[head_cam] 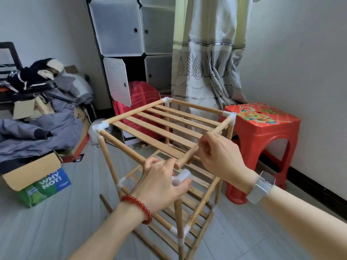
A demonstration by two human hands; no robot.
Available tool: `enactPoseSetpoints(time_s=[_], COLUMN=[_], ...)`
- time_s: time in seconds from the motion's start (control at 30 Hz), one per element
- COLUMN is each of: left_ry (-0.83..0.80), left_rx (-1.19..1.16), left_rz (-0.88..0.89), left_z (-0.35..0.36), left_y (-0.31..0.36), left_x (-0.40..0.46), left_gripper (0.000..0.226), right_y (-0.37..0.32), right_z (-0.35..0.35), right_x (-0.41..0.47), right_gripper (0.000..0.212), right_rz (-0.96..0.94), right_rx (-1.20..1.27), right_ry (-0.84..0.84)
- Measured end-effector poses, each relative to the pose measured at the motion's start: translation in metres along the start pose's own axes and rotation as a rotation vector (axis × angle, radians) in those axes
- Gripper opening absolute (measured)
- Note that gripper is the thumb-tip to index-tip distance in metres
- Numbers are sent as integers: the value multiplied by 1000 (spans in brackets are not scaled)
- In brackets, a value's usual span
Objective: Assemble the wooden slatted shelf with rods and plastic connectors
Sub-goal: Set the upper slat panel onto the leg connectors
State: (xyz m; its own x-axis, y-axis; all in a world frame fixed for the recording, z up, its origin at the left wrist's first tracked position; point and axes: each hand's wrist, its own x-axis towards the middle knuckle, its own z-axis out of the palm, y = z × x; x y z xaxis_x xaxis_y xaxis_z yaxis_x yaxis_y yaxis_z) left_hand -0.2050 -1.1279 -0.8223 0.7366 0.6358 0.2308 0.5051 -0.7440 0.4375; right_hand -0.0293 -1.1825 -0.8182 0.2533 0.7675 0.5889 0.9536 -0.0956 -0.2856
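A grey-floored room (56, 228) with white walls, where a half-built wooden slatted shelf (165, 128) stands between a pile of clothes and a red plastic stool (262, 132)
The left hand (159, 181), wearing a red bead bracelet (138, 206), curls its fingers round the near front wooden rod and holds a white plastic corner connector (181, 178) against the thumb, atop the near upright; the right hand (219, 154), with a white watch (261, 186) at the wrist, pinches the loose end of the right-side top wooden rod (210, 139), whose tip hangs just above the connector, not inserted; a leaf-patterned curtain (206, 53) and translucent cube cabinet (131, 34) stand behind
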Motion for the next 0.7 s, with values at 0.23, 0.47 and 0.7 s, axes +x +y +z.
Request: enactPoseSetpoints(time_s=[0.23, 0.47, 0.7], left_ry=[-62, -140, -1], left_rx=[31, 44, 30], left_rz=[6, -35, -9], left_z=[-9, -24, -39], left_y=[0, -31, -71], left_x=[5, 7, -4], left_gripper=[46, 68, 95], right_y=[26, 10, -5], right_z=[24, 36, 29], right_x=[22, 31, 51], right_gripper=[36, 18, 24], right_rz=[-580, -580, -458], right_rx=[-264, -190, -93], right_ry=[-262, -150, -86])
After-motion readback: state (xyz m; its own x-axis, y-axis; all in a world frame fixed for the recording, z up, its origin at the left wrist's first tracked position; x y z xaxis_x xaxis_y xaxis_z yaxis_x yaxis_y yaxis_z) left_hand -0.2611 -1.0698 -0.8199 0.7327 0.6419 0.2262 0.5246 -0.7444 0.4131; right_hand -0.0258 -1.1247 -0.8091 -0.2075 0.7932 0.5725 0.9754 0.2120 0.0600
